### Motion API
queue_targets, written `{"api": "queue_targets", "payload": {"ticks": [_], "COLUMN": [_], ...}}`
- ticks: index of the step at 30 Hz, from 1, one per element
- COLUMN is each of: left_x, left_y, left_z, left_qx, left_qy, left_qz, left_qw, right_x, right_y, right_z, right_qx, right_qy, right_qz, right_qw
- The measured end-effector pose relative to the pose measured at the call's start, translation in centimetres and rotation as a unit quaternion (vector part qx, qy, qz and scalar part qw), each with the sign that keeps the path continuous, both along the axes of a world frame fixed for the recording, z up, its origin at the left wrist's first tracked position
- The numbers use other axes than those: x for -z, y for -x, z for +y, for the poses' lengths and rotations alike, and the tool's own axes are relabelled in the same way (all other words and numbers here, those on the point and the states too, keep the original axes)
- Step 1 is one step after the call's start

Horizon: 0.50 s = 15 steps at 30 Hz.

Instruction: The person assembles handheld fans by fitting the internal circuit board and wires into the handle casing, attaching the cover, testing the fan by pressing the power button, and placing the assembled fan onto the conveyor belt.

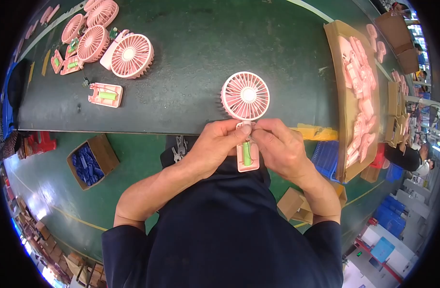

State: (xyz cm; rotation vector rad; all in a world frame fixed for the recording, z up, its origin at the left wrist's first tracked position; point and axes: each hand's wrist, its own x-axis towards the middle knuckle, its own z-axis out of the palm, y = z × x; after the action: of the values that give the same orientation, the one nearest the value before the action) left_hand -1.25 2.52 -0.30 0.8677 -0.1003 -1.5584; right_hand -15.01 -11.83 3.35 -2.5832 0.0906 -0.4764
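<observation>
A pink handheld fan [246, 96] lies at the table's near edge, its round slatted head on the table top. Its handle [249, 165] juts out over the edge toward me, opened up, with a green battery cell inside. My left hand [220, 144] pinches the neck just below the fan head, thumb on top. From the other side, my right hand [282, 144] closes its fingers at the same neck, by the upper end of the handle. Whatever small part or wire lies between the fingertips is hidden.
Several pink fans [129, 55] and an open handle half with a green cell [105, 95] lie at the table's left. On the right stands a cardboard box [333, 53] full of pink handle shells [361, 91]. A box of blue pieces [88, 163] sits on the floor.
</observation>
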Motion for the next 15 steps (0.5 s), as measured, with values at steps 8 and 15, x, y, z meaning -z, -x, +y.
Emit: {"api": "queue_targets", "payload": {"ticks": [8,15], "left_x": [-1.4,-0.9], "left_y": [-0.6,-0.2], "left_z": [-0.5,-0.6], "left_qx": [-0.115,-0.124], "left_qy": [0.01,0.004], "left_qz": [0.116,0.12], "left_qw": [0.986,0.985], "right_x": [-0.8,1.6], "right_y": [-0.5,-2.2], "right_z": [2.4,4.5], "right_qx": [0.118,0.19], "right_qy": [-0.054,0.055], "right_qz": [-0.11,-0.152], "right_qw": [0.985,0.968]}}
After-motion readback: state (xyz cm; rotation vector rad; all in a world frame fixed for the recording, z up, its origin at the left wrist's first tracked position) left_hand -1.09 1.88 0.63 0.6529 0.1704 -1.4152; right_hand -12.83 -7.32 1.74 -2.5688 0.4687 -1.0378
